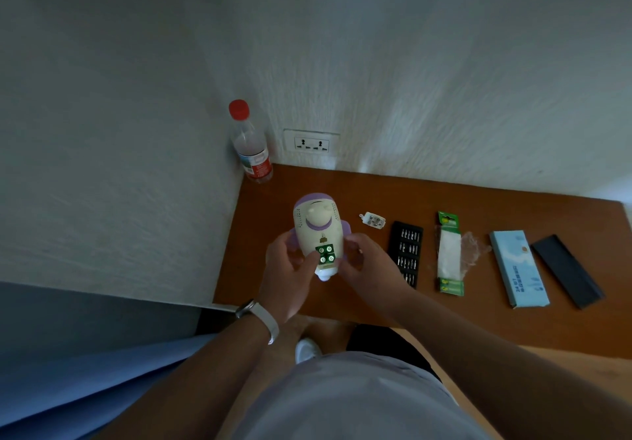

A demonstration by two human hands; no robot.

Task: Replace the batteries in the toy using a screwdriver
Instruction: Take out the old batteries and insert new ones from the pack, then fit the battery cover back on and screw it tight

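The cream and lilac plastic rocket-shaped toy [318, 231] is held over the near left part of the brown wooden table [478, 323], its open battery bay facing up. Four green-wrapped batteries [325, 254] sit in the bay, two by two. They match the green of the card pack, so the step in hand looks like seating the fresh cells.

Just right of the toy lies a small white plastic cover [372, 219] with metal contacts, probably the bay's lid. Further right is a black tray of screwdriver bits [407, 253], then the green and white battery card pack [449, 255] with its clear blister torn open. No screwdriver handle can be made out.

The next move would call for freeing one hand, fetching the cover, laying it square over the cells and driving its screw. A cell not pressed flat would keep the lid from closing.

The left hand [287, 275] wraps the toy's left flank, fingers curled behind and thumb lying on the lower-left battery. The right hand [366, 261] clasps the toy's right flank, fingers bent round it. Whether the toy's base touches the table cannot be told.
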